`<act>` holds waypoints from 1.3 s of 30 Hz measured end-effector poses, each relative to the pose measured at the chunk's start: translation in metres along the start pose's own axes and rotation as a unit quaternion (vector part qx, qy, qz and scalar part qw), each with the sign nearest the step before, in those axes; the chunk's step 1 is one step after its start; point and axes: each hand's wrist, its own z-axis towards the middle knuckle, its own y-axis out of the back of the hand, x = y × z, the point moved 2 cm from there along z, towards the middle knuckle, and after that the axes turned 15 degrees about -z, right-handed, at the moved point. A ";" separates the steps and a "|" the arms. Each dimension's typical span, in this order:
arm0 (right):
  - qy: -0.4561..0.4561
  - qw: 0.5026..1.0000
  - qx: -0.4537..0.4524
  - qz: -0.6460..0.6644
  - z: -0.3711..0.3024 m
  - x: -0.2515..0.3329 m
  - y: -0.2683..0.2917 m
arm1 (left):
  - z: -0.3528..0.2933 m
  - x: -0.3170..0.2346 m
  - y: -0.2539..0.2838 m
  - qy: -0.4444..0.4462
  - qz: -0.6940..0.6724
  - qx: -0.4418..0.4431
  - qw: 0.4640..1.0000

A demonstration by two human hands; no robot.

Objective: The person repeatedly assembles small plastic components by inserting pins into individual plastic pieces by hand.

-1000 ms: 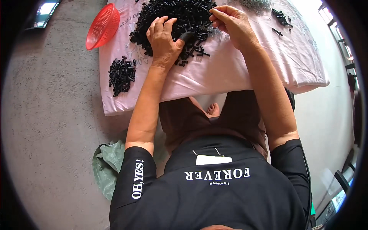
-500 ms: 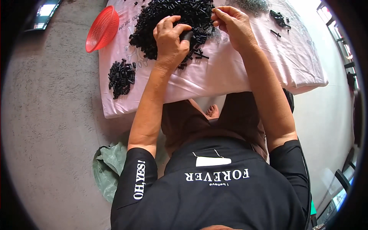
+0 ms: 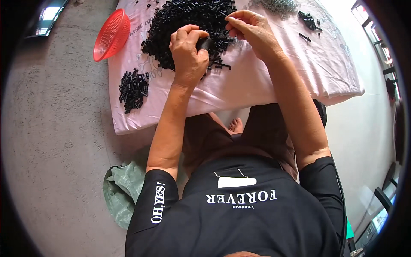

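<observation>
A large pile of small black plastic pieces [image 3: 188,15] is heaped on the pink cloth-covered table [image 3: 239,85]. My left hand [image 3: 188,53] is over the pile's near side, its fingers curled in toward the thumb. Something black covers or lies against that thumb; what the fingertips hold is hidden. At the pile's right edge my right hand [image 3: 257,36] pinches with thumb and forefinger, the other fingers folded. Anything in that pinch is too small to make out. Beside the right hand, farther back, lies a heap of small clear or silvery pieces [image 3: 276,6].
A red perforated basket [image 3: 112,34] stands tilted at the table's left edge. A smaller group of black pieces [image 3: 133,91] lies near the front left corner. More black parts [image 3: 309,21] lie at the right. A green plastic sack [image 3: 124,192] is on the floor.
My left hand's fingers have curled closer to the thumb. The right hand has shifted slightly left and nearer, still pinching. The whole view has moved a little.
</observation>
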 end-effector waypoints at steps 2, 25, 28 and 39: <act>0.014 1.000 0.020 -0.008 -0.003 0.002 -0.001 | 0.001 -0.010 0.005 0.042 -0.046 -0.016 0.998; 0.062 0.979 0.182 -0.060 -0.024 0.034 -0.012 | -0.006 -0.029 0.002 0.171 -0.333 -0.063 0.925; 0.061 0.979 0.180 -0.076 -0.022 0.030 -0.012 | -0.002 -0.035 0.002 0.157 -0.287 -0.049 0.944; 0.026 0.994 0.097 0.036 -0.002 0.003 0.000 | 0.002 -0.019 -0.002 0.156 -0.233 -0.079 0.957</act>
